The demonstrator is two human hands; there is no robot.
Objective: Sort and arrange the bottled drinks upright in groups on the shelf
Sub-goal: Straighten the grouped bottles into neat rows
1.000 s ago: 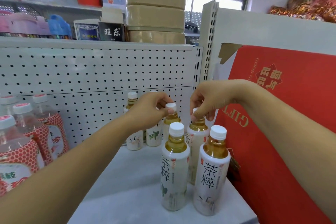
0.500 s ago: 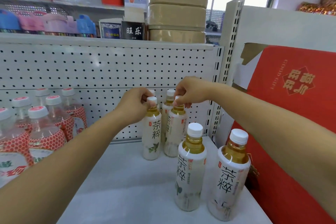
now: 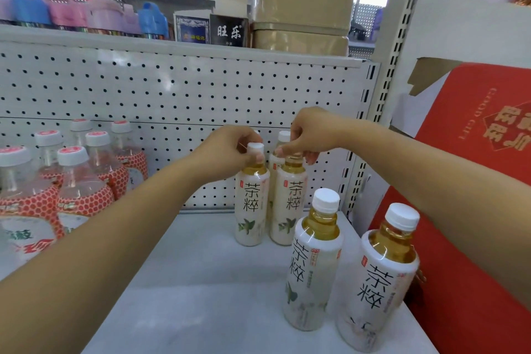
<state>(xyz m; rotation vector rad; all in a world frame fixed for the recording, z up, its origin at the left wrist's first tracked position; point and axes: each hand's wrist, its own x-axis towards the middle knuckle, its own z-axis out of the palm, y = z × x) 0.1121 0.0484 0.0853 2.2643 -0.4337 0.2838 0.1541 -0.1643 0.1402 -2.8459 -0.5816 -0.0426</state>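
Note:
Several white-sleeved tea bottles with white caps stand upright on the grey shelf (image 3: 201,282). My left hand (image 3: 227,152) pinches the cap of the left rear tea bottle (image 3: 251,204). Beside it, my right hand (image 3: 309,135) pinches the top of the right rear tea bottle (image 3: 288,204); its cap is hidden by my fingers. Another tea bottle (image 3: 283,138) stands behind them against the pegboard, mostly hidden. Two more tea bottles stand nearer, the front left tea bottle (image 3: 311,267) and the front right tea bottle (image 3: 376,293).
A group of clear bottles with red dotted labels (image 3: 71,181) fills the shelf's left side. White pegboard (image 3: 172,95) backs the shelf. A red gift box (image 3: 474,210) leans at the right end. Boxes and coloured containers sit on the top shelf (image 3: 301,8).
Both hands carried the two held bottles back toward the pegboard and left of the front pair; they now stand side by side. In the last half second little has moved.

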